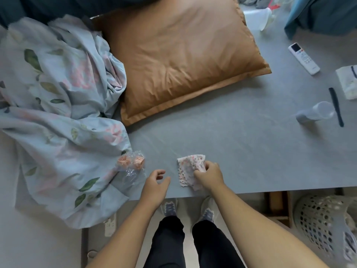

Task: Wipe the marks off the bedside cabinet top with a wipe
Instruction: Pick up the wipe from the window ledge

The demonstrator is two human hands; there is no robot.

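A small white wipe (187, 171) with a pink pattern lies crumpled on the grey cabinet top (241, 144), near its front edge. My right hand (209, 176) pinches the wipe's right side and rests on the surface. Just left of it, my left hand (155, 184) hovers at the front edge with its fingers curled apart and nothing in them. A dark stripe-like mark (336, 107) shows on the surface at the far right. Whether it is a mark or an object I cannot tell.
A clear plastic bag with pink pieces (133, 163) lies left of my left hand. A floral blanket (58, 113) and a brown pillow (179, 55) cover the left and back. A remote (303, 58), a tipped clear cup (315, 112) and a folded paper (348, 82) lie right. A perforated basket (326, 225) stands below.
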